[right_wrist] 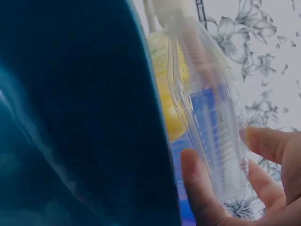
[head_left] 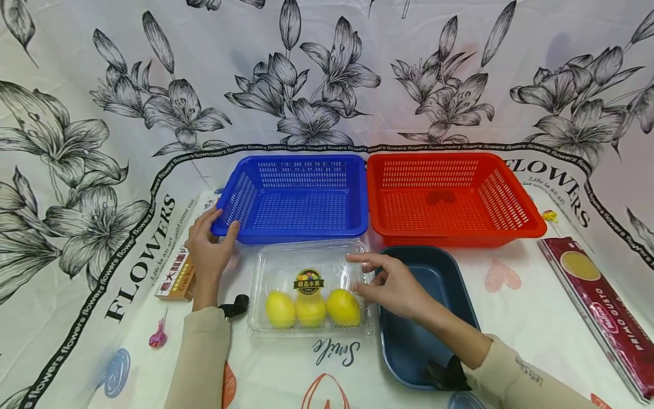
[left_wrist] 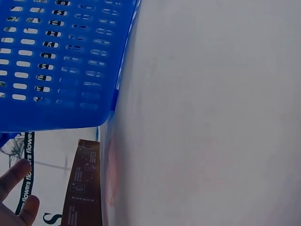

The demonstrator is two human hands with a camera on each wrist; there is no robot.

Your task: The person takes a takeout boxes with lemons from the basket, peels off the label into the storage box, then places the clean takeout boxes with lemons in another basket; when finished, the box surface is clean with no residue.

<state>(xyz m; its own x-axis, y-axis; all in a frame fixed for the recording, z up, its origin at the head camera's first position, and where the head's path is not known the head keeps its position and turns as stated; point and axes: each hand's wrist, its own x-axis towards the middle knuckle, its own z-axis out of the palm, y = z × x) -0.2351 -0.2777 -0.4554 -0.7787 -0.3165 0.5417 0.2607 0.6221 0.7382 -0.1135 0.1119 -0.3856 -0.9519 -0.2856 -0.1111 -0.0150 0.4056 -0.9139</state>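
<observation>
A clear plastic box point(head_left: 286, 258) holds three yellow lemons point(head_left: 311, 310) along its near side, under a lid with a dark fruit label point(head_left: 309, 282). My right hand point(head_left: 393, 284) is at the box's right side, with thumb and index finger apart and reaching over its edge. The right wrist view has the box's edge between the thumb point(right_wrist: 193, 174) and the other fingers; whether the thumb touches it, I cannot tell. Beside the front left corner of the blue basket point(head_left: 306, 207) is my left hand point(head_left: 208, 241). Its fingers are spread and hold nothing.
A red basket point(head_left: 455, 210) adjoins the blue one. The dark blue tray point(head_left: 424, 341) lies under my right forearm. At far right is a red pasta packet point(head_left: 598, 312); at left are a small carton point(head_left: 176, 278), a lollipop point(head_left: 159, 336) and a black object point(head_left: 236, 305).
</observation>
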